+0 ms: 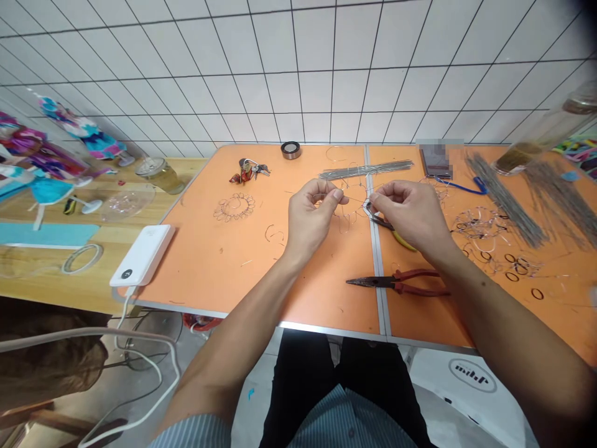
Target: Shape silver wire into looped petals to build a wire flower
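Over the orange table my left hand (313,218) is closed in a pinch on a thin bent wire (354,198). The wire stretches across to my right hand (413,214), whose thumb and fingertips are also pinched on it. Its fine shape is hard to make out against the table and other wire loops behind. Just under my right hand lie pliers with yellow handles (403,241), partly hidden by it. Nearer to me, red-handled long-nose pliers (396,282) rest flat, their handle ends close to my right forearm. A flower-shaped wire ring (234,207) lies to the left.
Bundles of straight wire (366,169) lie at the back and right. Black rings (512,277) and tangled wire pieces (480,223) spread on the right. A tape roll (291,150), keys (254,167), a phone (436,160) and a white power bank (143,255) with a cable stand around.
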Demonstrator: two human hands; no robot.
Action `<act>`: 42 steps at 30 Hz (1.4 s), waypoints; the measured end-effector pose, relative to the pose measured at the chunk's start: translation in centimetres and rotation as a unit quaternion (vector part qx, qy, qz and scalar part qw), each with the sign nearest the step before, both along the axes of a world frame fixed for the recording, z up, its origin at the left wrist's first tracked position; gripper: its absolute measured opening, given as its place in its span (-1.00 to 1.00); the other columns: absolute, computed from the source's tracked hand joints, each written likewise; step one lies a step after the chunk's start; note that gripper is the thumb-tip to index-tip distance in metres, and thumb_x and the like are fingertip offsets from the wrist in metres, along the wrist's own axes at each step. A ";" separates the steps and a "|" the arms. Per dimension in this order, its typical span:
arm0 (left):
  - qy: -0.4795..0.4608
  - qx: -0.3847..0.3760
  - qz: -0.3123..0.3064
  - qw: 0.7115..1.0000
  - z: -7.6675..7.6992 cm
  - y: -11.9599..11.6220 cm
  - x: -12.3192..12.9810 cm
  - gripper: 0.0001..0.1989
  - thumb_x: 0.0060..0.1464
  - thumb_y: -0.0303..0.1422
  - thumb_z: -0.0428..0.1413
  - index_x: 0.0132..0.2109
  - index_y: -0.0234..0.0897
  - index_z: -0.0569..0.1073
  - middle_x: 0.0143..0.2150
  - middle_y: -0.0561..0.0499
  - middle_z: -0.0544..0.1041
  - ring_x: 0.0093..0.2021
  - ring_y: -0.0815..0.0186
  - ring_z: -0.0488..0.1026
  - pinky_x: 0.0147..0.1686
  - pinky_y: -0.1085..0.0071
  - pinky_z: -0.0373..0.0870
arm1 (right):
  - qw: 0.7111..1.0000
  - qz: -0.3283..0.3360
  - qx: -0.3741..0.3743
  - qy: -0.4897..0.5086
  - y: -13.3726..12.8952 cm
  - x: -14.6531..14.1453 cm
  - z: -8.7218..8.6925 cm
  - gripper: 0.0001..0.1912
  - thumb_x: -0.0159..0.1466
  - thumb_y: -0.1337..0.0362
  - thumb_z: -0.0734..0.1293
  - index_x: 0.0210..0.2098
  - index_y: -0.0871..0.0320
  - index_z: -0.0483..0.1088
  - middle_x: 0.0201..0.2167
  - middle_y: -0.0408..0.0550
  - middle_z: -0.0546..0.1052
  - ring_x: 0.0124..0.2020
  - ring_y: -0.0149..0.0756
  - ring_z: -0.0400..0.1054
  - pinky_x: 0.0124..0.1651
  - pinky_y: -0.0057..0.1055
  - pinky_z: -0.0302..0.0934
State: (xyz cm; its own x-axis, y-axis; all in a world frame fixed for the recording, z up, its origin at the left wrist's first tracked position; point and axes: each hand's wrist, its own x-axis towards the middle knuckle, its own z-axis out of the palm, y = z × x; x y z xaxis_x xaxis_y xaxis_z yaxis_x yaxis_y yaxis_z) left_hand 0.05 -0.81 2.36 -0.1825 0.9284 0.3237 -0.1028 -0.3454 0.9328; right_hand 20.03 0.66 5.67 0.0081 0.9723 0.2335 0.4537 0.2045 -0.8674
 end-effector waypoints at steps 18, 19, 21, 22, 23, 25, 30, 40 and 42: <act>-0.004 0.008 0.004 1.000 0.1 -0.2 0.2 -0.70 0.30 -0.11 0.50 -0.26 -0.16 0.63 -0.26 0.00 0.73 -0.14 0.22 0.72 0.09 0.27 0.59 | 0.998 0.006 -0.026 0.052 0.0 -0.1 -1.0 -0.68 0.36 0.28 0.52 -0.54 0.01 0.59 -0.57 -0.10 0.53 -0.57 -0.34 0.16 -0.48 -0.28 -0.04; -0.011 0.003 0.003 1.000 0.0 -0.2 0.2 -0.69 0.29 -0.10 0.50 -0.25 -0.16 0.64 -0.26 -0.01 0.73 -0.13 0.22 0.72 0.08 0.27 0.60 | 0.995 0.018 -0.039 0.087 0.0 -0.1 -0.9 -0.69 0.35 0.27 0.53 -0.54 0.01 0.58 -0.57 -0.09 0.52 -0.58 -0.35 0.12 -0.49 -0.28 -0.08; -0.028 -0.007 -0.002 1.000 -0.2 0.1 0.0 -0.66 0.27 -0.06 0.51 -0.24 -0.16 0.63 -0.25 -0.02 0.74 -0.14 0.22 0.73 0.06 0.27 0.61 | 0.983 0.059 -0.076 0.154 0.0 0.1 -0.8 -0.68 0.34 0.23 0.55 -0.54 0.03 0.57 -0.53 -0.05 0.55 -0.58 -0.38 0.07 -0.49 -0.29 -0.12; -0.037 -0.012 -0.006 0.999 -0.3 0.3 -0.1 -0.65 0.25 -0.05 0.52 -0.24 -0.16 0.63 -0.25 -0.02 0.75 -0.14 0.22 0.73 0.04 0.27 0.62 | 0.978 0.083 -0.098 0.166 -0.1 0.3 -0.8 -0.67 0.36 0.17 0.56 -0.53 0.04 0.57 -0.51 -0.03 0.56 -0.57 -0.38 0.07 -0.49 -0.30 -0.12; -0.044 -0.017 -0.009 0.999 -0.3 0.4 -0.3 -0.64 0.24 -0.04 0.52 -0.24 -0.17 0.63 -0.26 -0.02 0.75 -0.15 0.22 0.73 0.04 0.27 0.62 | 0.977 0.097 -0.109 0.158 -0.1 0.5 -0.8 -0.66 0.38 0.11 0.56 -0.50 0.05 0.58 -0.50 -0.03 0.56 -0.57 -0.38 0.08 -0.49 -0.30 -0.10; -0.054 -0.027 -0.018 0.998 -0.4 0.8 -0.8 -0.63 0.22 -0.04 0.54 -0.25 -0.18 0.63 -0.28 -0.02 0.74 -0.16 0.22 0.73 0.04 0.26 0.62 | 0.990 0.081 -0.067 0.097 -0.2 1.2 -0.7 -0.67 0.43 0.03 0.56 -0.40 0.04 0.62 -0.48 -0.05 0.57 -0.54 -0.34 0.17 -0.45 -0.29 0.02; -0.066 -0.066 -0.050 0.994 -0.4 1.4 -2.0 -0.65 0.20 -0.08 0.54 -0.28 -0.18 0.63 -0.31 -0.02 0.73 -0.19 0.25 0.72 0.09 0.23 0.61 | 0.976 0.061 0.191 -0.083 -0.3 2.4 -0.8 -0.95 0.47 0.15 0.53 -0.12 -0.11 0.70 -0.08 -0.01 0.72 -0.20 -0.08 0.50 -0.09 -0.09 0.36; -0.047 -0.127 -0.101 0.986 -0.7 1.9 -2.6 -0.63 0.16 -0.06 0.53 -0.33 -0.17 0.60 -0.29 -0.05 0.76 -0.22 0.21 0.72 -0.02 0.22 0.61 | 0.894 0.112 0.264 -0.344 -0.1 2.4 -0.5 -0.76 0.58 0.22 0.32 -0.11 -0.06 0.67 0.06 0.00 0.73 -0.09 -0.06 0.51 -0.27 -0.17 0.05; -0.041 -0.124 -0.087 0.988 -0.9 2.0 -2.6 -0.62 0.16 -0.05 0.53 -0.34 -0.17 0.60 -0.31 -0.06 0.76 -0.25 0.22 0.70 -0.04 0.22 0.61 | 0.884 0.132 0.261 -0.364 -0.4 2.3 -0.3 -0.75 0.58 0.22 0.31 -0.13 -0.04 0.66 0.05 0.02 0.73 -0.11 -0.05 0.49 -0.29 -0.16 -0.02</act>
State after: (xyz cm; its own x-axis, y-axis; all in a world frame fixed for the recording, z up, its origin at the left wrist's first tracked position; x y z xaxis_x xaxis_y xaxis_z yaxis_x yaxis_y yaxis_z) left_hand -2.58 1.21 1.48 -0.0285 0.9969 0.0736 -0.2188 -0.0780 0.9726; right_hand 22.30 0.26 5.33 -0.5406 0.6762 0.5006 0.7290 0.6734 -0.1224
